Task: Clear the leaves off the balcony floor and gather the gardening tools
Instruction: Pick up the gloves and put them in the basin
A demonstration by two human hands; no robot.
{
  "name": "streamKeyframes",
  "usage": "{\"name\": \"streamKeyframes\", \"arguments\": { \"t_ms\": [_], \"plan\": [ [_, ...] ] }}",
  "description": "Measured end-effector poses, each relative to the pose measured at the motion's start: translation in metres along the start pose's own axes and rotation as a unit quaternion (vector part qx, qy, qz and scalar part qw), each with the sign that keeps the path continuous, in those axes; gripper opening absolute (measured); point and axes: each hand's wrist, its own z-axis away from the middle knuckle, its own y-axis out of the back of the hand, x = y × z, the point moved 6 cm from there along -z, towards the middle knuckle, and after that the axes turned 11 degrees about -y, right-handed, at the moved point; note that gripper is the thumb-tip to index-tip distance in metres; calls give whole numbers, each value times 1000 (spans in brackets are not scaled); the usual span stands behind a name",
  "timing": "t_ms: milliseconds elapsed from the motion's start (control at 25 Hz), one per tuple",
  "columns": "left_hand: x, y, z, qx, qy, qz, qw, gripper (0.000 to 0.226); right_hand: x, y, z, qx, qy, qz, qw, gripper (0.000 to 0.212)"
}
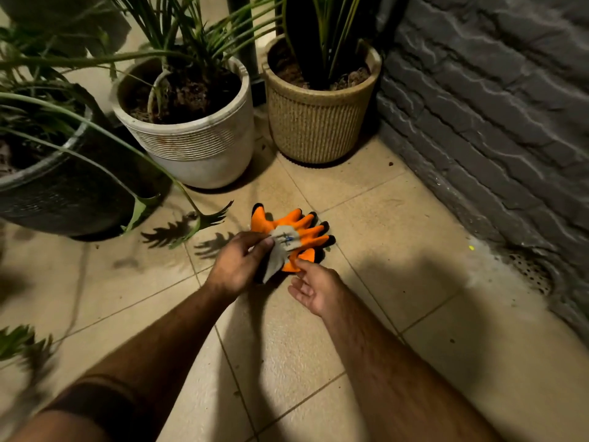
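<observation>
1. On the tiled floor [318, 346], just in front of the white pot [194, 141], lies a stacked pair of orange gardening gloves [299, 237].
2. The left hand [237, 266] has its grip pinched on the pale cuff; the right hand [314, 288] is spread, fingertips touching the gloves' near edge.
3. Lifting by one cuff alone could let the lower glove slip free.

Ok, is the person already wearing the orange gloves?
No, both hands are bare: the left hand pinches the grey cuff of the orange gloves, and the right hand touches them.
</observation>
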Motion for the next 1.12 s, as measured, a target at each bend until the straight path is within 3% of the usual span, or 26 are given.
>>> {"name": "streamKeyframes", "arguments": {
  "t_ms": [120, 280, 400, 560, 600, 720, 760, 960, 1120],
  "plan": [
    [14, -4, 0, -9, 43, 135, 990, 29, -5, -7, 6, -43, 17, -72, 996, 33],
    [26, -29, 10, -31, 179, 306, 934, 30, -17, -6, 18, -141, 79, -201, 966, 51],
    [32, -50, 14, -59, 147, 308, 938, 2, -17, -13, 24, -184, 34, -160, 969, 53],
    [29, -44, 10, 29, 184, 360, 914, 16, -24, 6, 23, -106, 58, -79, 990, 30],
    [24, -43, 12, 22, 213, 372, 903, 23, -27, 13, 25, -94, 65, -74, 991, 26],
    [21, -58, 26, -105, 294, 365, 877, 44, -37, 30, 35, -54, 88, -13, 995, 24],
    [22, -63, 26, -102, 296, 376, 872, 44, -36, 32, 34, -39, 96, 17, 994, 23],
    [19, -57, 11, 37, 254, 420, 870, 37, -45, 53, 33, 85, 186, 167, 964, 31],
    [15, -46, 11, 50, 243, 406, 879, 43, -59, 79, 43, 68, 186, 13, 980, 34]
  ]
}}
